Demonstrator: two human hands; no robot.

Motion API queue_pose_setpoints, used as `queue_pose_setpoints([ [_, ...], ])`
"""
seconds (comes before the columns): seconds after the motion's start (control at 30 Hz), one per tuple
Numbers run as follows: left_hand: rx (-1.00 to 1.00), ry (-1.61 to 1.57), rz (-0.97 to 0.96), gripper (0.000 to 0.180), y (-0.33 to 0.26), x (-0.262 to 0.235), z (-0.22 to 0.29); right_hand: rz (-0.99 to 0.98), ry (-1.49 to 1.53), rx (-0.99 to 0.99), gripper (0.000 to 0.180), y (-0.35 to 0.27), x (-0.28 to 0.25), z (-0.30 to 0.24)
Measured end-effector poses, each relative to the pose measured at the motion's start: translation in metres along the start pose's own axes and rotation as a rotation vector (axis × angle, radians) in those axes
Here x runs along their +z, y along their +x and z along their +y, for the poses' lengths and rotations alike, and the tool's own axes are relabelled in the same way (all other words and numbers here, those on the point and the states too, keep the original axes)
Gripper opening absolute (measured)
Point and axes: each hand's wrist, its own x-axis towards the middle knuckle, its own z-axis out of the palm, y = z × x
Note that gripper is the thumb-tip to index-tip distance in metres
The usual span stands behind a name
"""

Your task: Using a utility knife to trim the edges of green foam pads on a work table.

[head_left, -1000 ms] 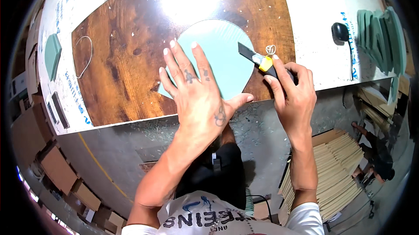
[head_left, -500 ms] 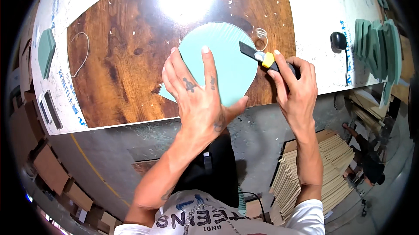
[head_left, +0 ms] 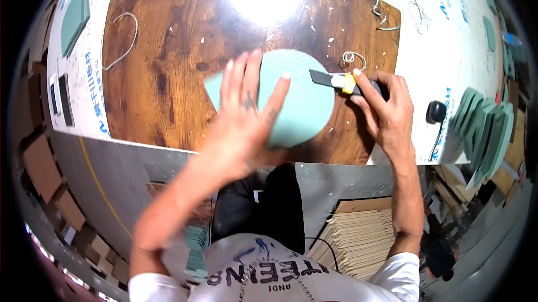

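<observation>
Spreading wide, the left hand lies blurred over the left half of the green sheet, its grip open, palm down, the fingers pointing toward 12 o'clock and wrapped around nothing. The sheet sits on the near-middle part of the brown board on the white desk, its corner toward 10 o'clock and its rounded edge toward 3. At that rounded edge, the right hand's grip is closed around the dark handle of the knife, whose blade points to 9 o'clock and overlaps the sheet; whether it touches, I cannot tell. Counting from the sheet's middle, a curled cord lies near at 2 o'clock, on the board, and a larger loop well off at 10, with a green piece beyond it. A black device rests at 3 o'clock, just beside a row of green pieces. Below the desk, pale strips are stacked toward 5 o'clock.
</observation>
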Motion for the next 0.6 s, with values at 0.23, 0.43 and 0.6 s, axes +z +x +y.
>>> queue_pose_setpoints([
  [0.23,-0.116,0.168,0.13,0.085,0.031,-0.05,-0.045,0.076,0.059,0.13,0.053,-0.018,0.018,-0.033],
  [0.43,-0.088,0.274,0.571,0.065,0.109,-0.015,-0.058,0.091,0.135,0.31,0.057,-0.008,0.022,-0.057],
  [0.6,0.017,0.152,0.506,0.042,0.13,-0.021,-0.023,0.097,0.087,0.393,0.053,-0.014,0.014,-0.049],
])
